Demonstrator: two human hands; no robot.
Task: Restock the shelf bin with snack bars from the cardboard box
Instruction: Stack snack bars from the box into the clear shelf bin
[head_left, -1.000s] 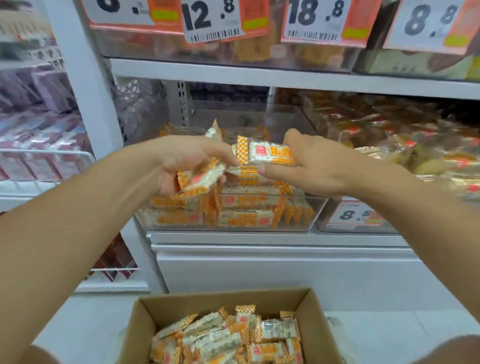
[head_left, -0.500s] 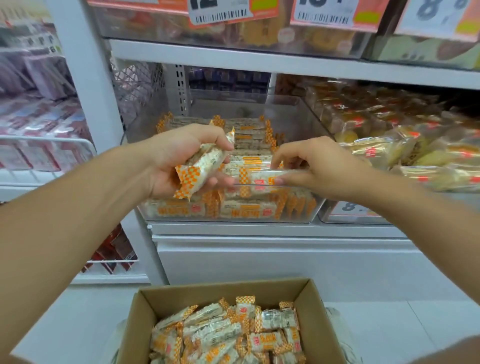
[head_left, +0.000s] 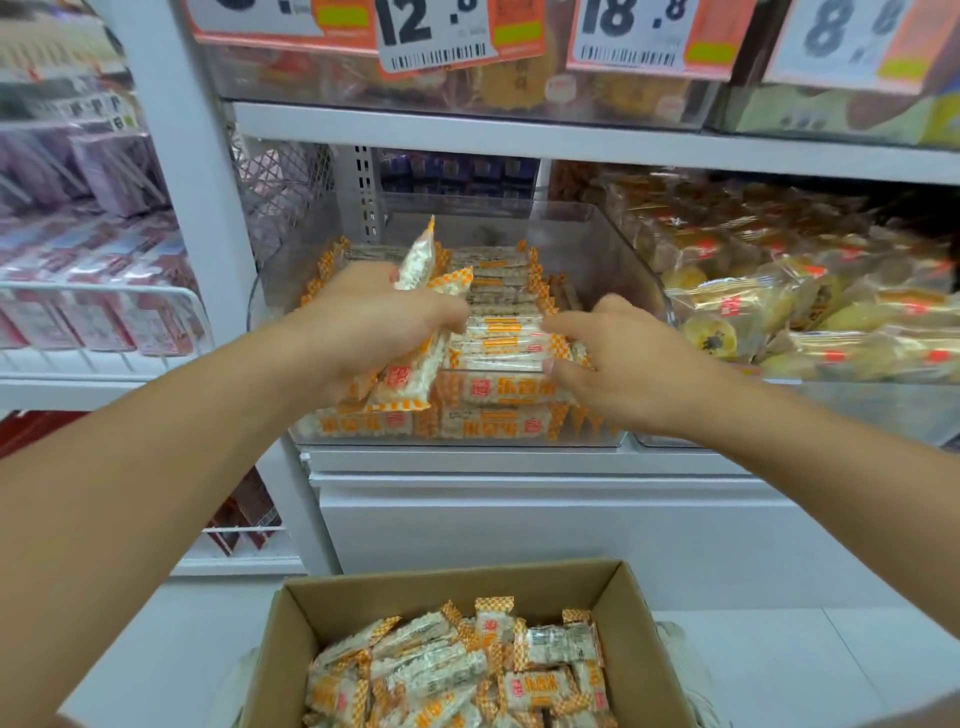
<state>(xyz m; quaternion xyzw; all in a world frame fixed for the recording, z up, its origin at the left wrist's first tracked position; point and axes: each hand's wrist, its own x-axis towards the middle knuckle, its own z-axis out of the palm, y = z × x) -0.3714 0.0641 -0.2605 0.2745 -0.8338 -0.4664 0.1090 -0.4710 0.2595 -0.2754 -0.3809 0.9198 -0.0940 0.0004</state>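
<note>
Bright, even light with soft, faint shadows. Glare washes the clear bin (head_left: 631, 244) walls and the shiny wrappers. The price tags (head_left: 434, 31) at the top look blurred, and the wide lens bends the shelf (head_left: 519, 132) edges.

Cardboard box (head_left: 631, 613): near side cut off by bottom edge. Left hand (head_left: 363, 332): fingers curled under a bundle of snack bars (head_left: 410, 374); count unclear, perhaps three. Right hand (head_left: 623, 364): fingertips hidden behind the shelf bin (head_left: 639, 270) front rim. Price tags (head_left: 436, 31) cropped at top; small print blurred.
</note>
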